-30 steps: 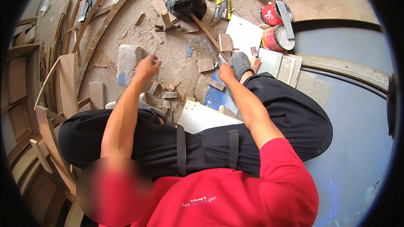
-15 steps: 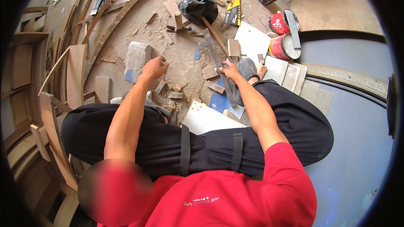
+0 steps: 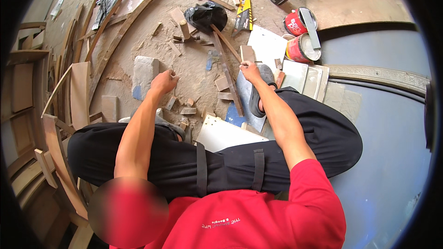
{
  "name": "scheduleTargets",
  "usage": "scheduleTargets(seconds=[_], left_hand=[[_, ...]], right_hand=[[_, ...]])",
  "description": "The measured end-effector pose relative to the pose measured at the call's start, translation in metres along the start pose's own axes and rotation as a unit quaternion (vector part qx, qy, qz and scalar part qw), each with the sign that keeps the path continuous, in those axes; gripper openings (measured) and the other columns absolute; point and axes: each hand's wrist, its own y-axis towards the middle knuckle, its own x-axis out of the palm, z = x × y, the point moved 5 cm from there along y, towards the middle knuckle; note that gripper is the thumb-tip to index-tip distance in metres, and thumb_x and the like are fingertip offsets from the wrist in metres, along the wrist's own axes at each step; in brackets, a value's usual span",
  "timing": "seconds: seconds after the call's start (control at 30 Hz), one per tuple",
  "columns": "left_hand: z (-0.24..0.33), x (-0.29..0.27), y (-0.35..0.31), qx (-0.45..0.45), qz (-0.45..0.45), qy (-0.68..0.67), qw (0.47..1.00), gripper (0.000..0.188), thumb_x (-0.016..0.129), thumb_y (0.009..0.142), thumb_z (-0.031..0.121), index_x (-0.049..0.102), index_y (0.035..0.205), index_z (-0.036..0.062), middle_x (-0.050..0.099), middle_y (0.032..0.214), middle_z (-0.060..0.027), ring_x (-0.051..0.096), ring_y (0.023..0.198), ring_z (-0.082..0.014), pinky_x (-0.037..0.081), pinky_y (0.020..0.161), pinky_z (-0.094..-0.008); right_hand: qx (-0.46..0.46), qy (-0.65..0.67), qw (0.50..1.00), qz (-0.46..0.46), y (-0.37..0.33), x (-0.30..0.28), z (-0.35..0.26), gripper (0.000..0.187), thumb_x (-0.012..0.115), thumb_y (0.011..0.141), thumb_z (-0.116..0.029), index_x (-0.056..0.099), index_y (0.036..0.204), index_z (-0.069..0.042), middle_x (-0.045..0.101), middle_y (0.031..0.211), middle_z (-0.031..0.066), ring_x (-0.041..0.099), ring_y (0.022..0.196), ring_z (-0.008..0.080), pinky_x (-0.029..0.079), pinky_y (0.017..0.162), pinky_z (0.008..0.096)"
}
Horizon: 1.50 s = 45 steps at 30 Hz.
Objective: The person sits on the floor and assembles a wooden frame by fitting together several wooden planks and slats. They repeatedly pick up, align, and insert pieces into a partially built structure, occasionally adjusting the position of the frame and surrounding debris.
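Observation:
My right hand (image 3: 250, 70) is closed around the near end of a thin wooden stick (image 3: 227, 44), which slants away to a crumpled black plastic bag (image 3: 206, 17). Left of that hand, a long dark flat strip (image 3: 227, 74) lies across the floor among small wood offcuts. My left hand (image 3: 166, 82) has its fingers curled, just right of a pale rough block (image 3: 146, 74); what they hold, if anything, is hidden. A wood block (image 3: 247, 53) lies just beyond my right hand.
A handsaw in a yellow-black sleeve (image 3: 244, 11) lies beyond the bag. Paint cans (image 3: 300, 48) stand at right, near a white board (image 3: 267, 44). Long curved wood strips (image 3: 124, 27) and wooden frames (image 3: 23, 83) fill the left. A white panel (image 3: 226, 133) lies by my legs.
My right hand has moved away from the dark strip and is now at the stick's end. The left hand stays curled near the pale block. The whole view has shifted slightly.

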Motion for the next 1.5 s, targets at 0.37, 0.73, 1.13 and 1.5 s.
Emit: scheduleTargets(seconds=[0.37, 0.73, 1.13, 1.5], left_hand=[[0.072, -0.028, 0.004, 0.109, 0.029, 0.023, 0.993, 0.041, 0.057, 0.086, 0.038, 0.059, 0.112, 0.0057, 0.067, 0.1, -0.0159, 0.064, 0.092, -0.0321, 0.049, 0.079, -0.0403], [0.001, -0.019, -0.022, 0.025, 0.031, -0.039, 0.998, 0.04, 0.058, 0.084, 0.037, 0.06, 0.111, 0.0067, 0.067, 0.1, -0.0152, 0.062, 0.096, -0.0331, 0.048, 0.082, -0.0423], [-0.036, -0.003, -0.045, -0.027, 0.008, 0.011, 1.0, 0.037, 0.058, 0.084, 0.036, 0.062, 0.107, 0.0078, 0.067, 0.097, -0.0149, 0.062, 0.092, -0.0334, 0.048, 0.079, -0.0417], [-0.011, -0.027, -0.063, 0.004, 0.021, 0.033, 0.999, 0.038, 0.056, 0.083, 0.035, 0.058, 0.108, 0.0063, 0.065, 0.099, -0.017, 0.06, 0.095, -0.0355, 0.048, 0.078, -0.0438]], right_hand=[[0.057, -0.021, 0.996, 0.059, -0.024, -0.078, 0.013, 0.027, 0.061, 0.077, -0.029, 0.069, 0.092, -0.008, 0.068, 0.093, 0.0161, 0.065, 0.091, 0.0305, 0.049, 0.083, 0.0359], [-0.023, -0.111, 0.99, -0.087, 0.011, -0.004, -0.028, 0.034, 0.063, 0.078, -0.033, 0.068, 0.097, -0.006, 0.067, 0.096, 0.017, 0.064, 0.093, 0.0307, 0.048, 0.083, 0.0369], [0.017, -0.211, 0.955, -0.208, -0.006, 0.072, -0.032, 0.057, 0.054, 0.087, -0.033, 0.038, 0.13, 0.001, 0.055, 0.118, 0.0297, 0.053, 0.113, 0.0415, 0.042, 0.095, 0.0462], [0.052, -0.211, 0.971, -0.096, -0.051, 0.041, -0.062, 0.049, 0.056, 0.083, -0.022, 0.037, 0.122, 0.002, 0.057, 0.11, 0.0303, 0.055, 0.106, 0.0444, 0.044, 0.091, 0.0487]])
